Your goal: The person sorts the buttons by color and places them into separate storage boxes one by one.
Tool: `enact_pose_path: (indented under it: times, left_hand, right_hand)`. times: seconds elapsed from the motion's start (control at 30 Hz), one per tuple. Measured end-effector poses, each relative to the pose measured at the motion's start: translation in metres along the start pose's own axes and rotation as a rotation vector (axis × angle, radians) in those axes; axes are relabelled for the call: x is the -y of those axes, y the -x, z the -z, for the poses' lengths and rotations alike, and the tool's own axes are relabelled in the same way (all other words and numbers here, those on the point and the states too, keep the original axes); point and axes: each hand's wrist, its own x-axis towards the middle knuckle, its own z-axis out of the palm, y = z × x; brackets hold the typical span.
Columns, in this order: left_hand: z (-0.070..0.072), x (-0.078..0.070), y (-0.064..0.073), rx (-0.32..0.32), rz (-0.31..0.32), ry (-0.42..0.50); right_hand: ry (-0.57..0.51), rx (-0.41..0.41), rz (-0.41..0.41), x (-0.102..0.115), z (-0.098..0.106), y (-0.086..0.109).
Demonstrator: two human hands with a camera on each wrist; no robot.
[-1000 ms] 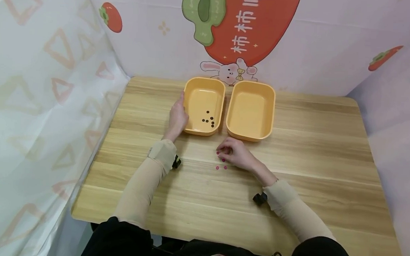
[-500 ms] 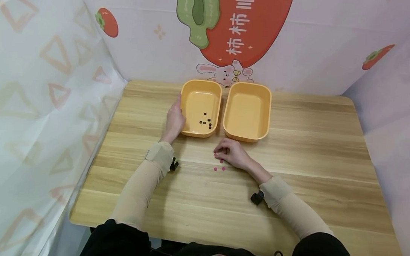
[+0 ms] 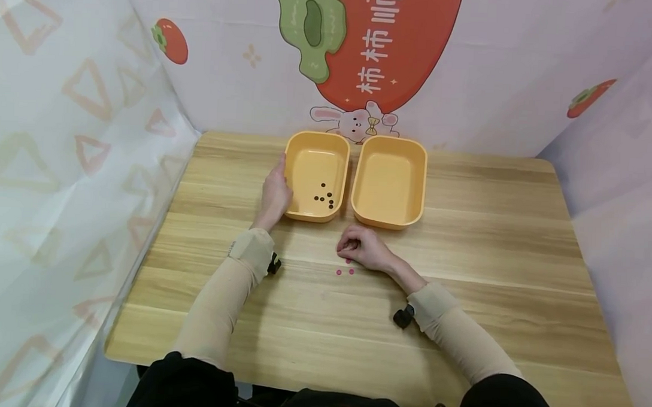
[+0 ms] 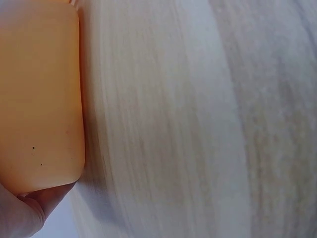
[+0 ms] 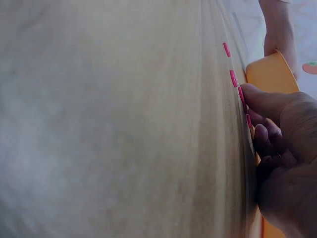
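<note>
My left hand (image 3: 276, 194) holds the left wall of a yellow plastic bin (image 3: 318, 158); its fingers lie along the outside. Several small black discs (image 3: 329, 194) lie inside near the front right corner. In the left wrist view, thumb and finger curl at the corner of the bin (image 4: 42, 89). My right hand (image 3: 369, 248) is low over the table in front of the bins, thumb and fingertips pinched together at a small pink disc (image 5: 249, 121), which the fingers hide in the head view. Three more pink discs (image 3: 352, 271) lie flat beside the fingertips.
A second yellow bin (image 3: 389, 182) with nothing in it stands just right of the first, a narrow gap between them. Both are near the back edge of the wooden table (image 3: 491, 245). A printed cloth backdrop (image 3: 227, 92) rises behind.
The right hand's fingertips have come together over the farthest pink disc, which showed earlier and is now covered. The left hand stays on the bin. The head view has shifted slightly.
</note>
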Motion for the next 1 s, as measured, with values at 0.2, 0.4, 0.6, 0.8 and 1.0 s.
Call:
enact_pose_path:
  times: [0.2,0.4,0.6,0.8,1.0]
  left_hand:
    - [0.006,-0.006,0.009,-0.011,-0.014,0.013]
    - [0.001,0.002,0.0,-0.006,-0.006,-0.006]
    - [0.003,-0.005,0.008,-0.013,-0.003,0.01]
    - [0.003,-0.007,0.012,-0.02,-0.001,0.018]
    - [-0.002,0.006,0.0,-0.025,-0.02,0.017]
  right_hand:
    - [0.025,-0.006,0.031,-0.001,-0.004,0.001]
    - [-0.026,-0.047,-0.027,0.002,-0.003,0.003]
    - [-0.082,-0.092,-0.09,0.0,-0.004,0.006]
    - [-0.128,-0.087,-0.11,0.001,-0.003,0.006]
    - [-0.167,-0.081,-0.115,-0.001,-0.003,0.006]
